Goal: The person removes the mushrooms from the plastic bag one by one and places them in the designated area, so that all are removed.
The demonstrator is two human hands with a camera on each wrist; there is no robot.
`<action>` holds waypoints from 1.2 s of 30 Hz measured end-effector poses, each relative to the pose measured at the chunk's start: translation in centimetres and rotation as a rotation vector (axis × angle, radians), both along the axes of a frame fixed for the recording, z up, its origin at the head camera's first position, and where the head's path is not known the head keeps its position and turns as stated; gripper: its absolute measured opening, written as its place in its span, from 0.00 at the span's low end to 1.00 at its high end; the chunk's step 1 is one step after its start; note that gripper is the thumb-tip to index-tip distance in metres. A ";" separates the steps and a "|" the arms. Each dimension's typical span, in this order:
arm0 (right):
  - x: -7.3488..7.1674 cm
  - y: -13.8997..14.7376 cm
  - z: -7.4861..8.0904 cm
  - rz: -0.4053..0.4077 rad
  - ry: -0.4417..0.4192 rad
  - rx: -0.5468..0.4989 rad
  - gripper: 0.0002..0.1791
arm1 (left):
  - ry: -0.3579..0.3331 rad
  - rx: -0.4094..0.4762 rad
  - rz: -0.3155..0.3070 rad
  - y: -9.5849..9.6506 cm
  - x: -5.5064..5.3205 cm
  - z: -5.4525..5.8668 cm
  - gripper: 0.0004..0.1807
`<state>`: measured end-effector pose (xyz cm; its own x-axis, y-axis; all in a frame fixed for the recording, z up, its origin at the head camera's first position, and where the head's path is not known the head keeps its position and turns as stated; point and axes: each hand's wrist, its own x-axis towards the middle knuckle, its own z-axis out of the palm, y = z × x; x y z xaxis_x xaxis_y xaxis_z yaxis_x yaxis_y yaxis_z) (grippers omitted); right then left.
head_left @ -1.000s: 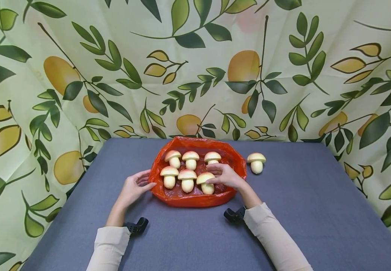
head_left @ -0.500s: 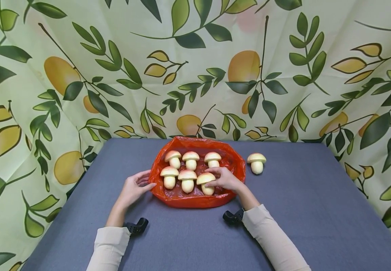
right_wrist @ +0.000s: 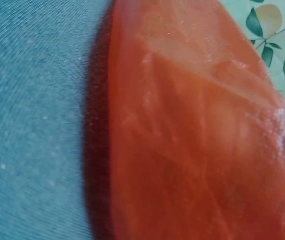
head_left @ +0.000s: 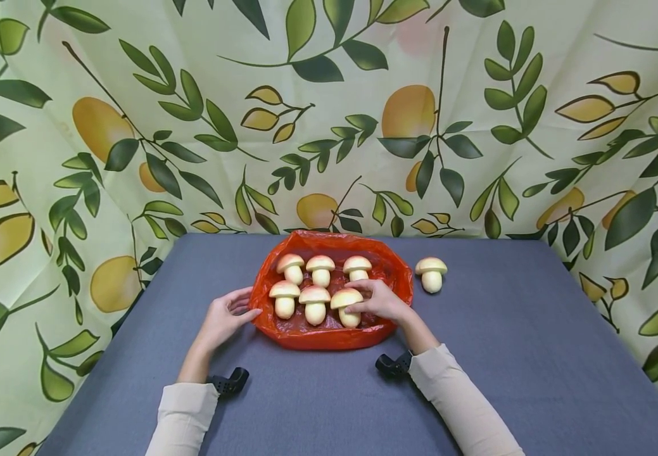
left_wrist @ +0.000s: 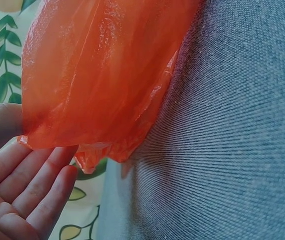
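Red bag (head_left: 320,341) on grey-blue table (head_left: 505,335), mouth spread open, near the table's far edge. 6 mushrooms inside, in 2 rows of 3.

Right hand (head_left: 379,300) narrowed on the front-right mushroom (head_left: 346,300), thumb and fingers about its cap; that mushroom sits inside the bag, at the right end of its row. Beside it, the front-middle mushroom (head_left: 315,305), then the front-left mushroom (head_left: 285,300). Behind: back-left mushroom (head_left: 291,268), back-middle mushroom (head_left: 321,270), back-right mushroom (head_left: 357,264). Right fingers cover the foot of the last.

Left hand (head_left: 224,318) at the bag's left end, the edge between thumb and fingers, a light hold.

1 loose mushroom (head_left: 431,273) on the table, just right of the bag, apart from it.

Obstructions: the bag's front wall rises between table and mushrooms; right wrist view is mostly bag wall, which hides the grip there.

Around: black camera at left wrist (head_left: 232,382), black camera at right wrist (head_left: 392,365); pale left sleeve (head_left: 185,415), pale right sleeve (head_left: 462,399). Leaf-and-fruit cloth (head_left: 329,164) hangs behind.
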<state>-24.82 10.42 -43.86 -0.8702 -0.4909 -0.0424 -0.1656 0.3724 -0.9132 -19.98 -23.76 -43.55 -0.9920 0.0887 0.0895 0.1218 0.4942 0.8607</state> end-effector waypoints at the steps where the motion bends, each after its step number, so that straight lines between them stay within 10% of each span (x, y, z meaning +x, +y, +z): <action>1: 0.0 0.0 0.1 0.003 0.000 -0.007 0.30 | -0.001 0.002 -0.001 0.0 0.0 0.0 0.29; 26: 1.3 1.1 4.2 -0.018 0.192 0.041 0.31 | 0.001 0.019 0.003 -0.1 0.0 0.0 0.28; 36: 2.6 2.4 5.0 -0.032 0.068 -0.080 0.31 | 0.001 0.020 0.005 0.1 0.1 0.1 0.28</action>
<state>-22.22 12.78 -38.89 -0.8850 -0.4624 0.0551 -0.2172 0.3052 -0.9272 -19.84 -23.71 -43.41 -0.9924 0.0823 0.0918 0.1201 0.4775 0.8704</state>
